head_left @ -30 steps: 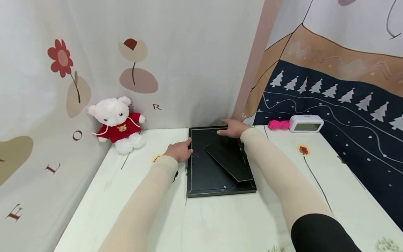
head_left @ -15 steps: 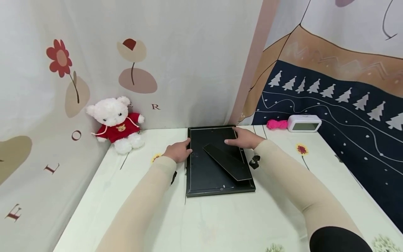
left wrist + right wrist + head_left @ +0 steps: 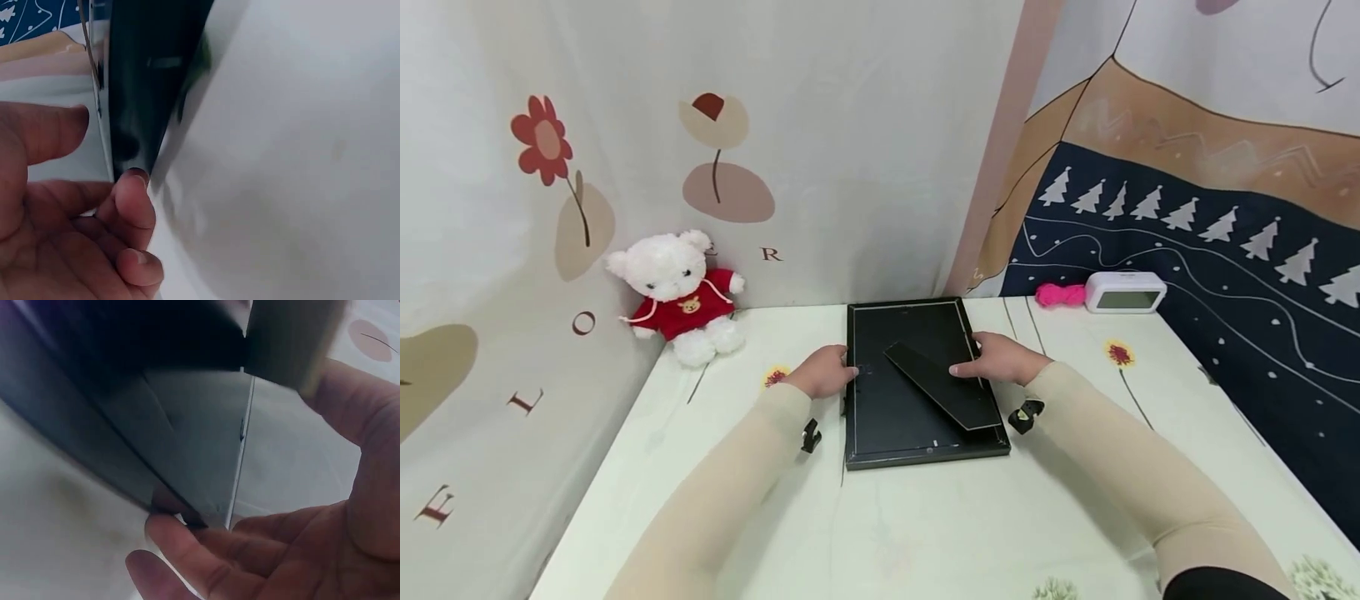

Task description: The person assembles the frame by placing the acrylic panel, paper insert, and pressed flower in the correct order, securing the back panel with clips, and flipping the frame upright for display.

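Observation:
A black picture frame (image 3: 898, 417) lies back side up on the table, its easel stand (image 3: 936, 387) raised at a slant. My left hand (image 3: 823, 371) holds the frame's left edge. In the left wrist view its curled fingers (image 3: 134, 200) touch the frame's side (image 3: 140, 119), while the thumb stands a little apart from it. My right hand (image 3: 1003, 358) grips the right edge, with its thumb reaching over the back. In the right wrist view, fingertips meet the frame's edge (image 3: 125, 447) and the thumb (image 3: 350, 400) touches the stand (image 3: 290, 344).
A white teddy bear (image 3: 681, 287) in a red sweater sits at the back left. To the back right stand a white digital clock (image 3: 1125, 292) and a pink bundle (image 3: 1060, 295). Printed curtains hang behind the floral tablecloth (image 3: 910, 533).
My right hand has come down from the frame's top right corner along its right edge. The left hand has slid slightly nearer to me. The frame stays in place.

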A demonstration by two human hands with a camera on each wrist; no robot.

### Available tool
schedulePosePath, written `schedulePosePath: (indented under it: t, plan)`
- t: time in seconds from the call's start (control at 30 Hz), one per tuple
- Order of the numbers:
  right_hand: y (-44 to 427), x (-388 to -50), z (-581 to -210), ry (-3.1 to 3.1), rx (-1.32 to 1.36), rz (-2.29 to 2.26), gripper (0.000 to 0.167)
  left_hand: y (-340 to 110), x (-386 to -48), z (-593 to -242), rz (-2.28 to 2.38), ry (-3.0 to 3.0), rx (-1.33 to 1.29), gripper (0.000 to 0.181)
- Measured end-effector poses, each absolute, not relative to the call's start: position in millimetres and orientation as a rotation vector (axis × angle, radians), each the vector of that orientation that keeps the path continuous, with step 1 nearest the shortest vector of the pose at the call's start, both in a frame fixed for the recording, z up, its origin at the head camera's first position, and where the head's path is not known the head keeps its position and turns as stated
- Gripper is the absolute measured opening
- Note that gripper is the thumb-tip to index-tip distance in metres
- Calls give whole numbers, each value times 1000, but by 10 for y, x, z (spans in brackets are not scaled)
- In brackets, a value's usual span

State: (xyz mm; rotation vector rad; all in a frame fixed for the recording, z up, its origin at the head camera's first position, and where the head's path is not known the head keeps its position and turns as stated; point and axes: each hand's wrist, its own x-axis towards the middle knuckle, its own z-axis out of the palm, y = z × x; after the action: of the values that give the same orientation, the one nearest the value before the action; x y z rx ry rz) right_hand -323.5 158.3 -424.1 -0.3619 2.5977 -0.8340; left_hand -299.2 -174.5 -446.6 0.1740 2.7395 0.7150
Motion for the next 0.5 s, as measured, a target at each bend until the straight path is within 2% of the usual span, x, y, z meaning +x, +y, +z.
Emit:
schedulePosePath:
  t: [0.1,0.3,0.5]
  plan:
    - [1581,-3207,-4252,2587,-338,-872,98,-1718,-2966,-4487,767,2723,126,55]
    - [1580,-3200,-4291,2546,-309,-927,83,-1749,-2951,-4536,917,2711,103,47]
    - [1601,-3174,-4313,2551,-324,-892,99,-1763,-2915,-4566,1014,2676,86,53]
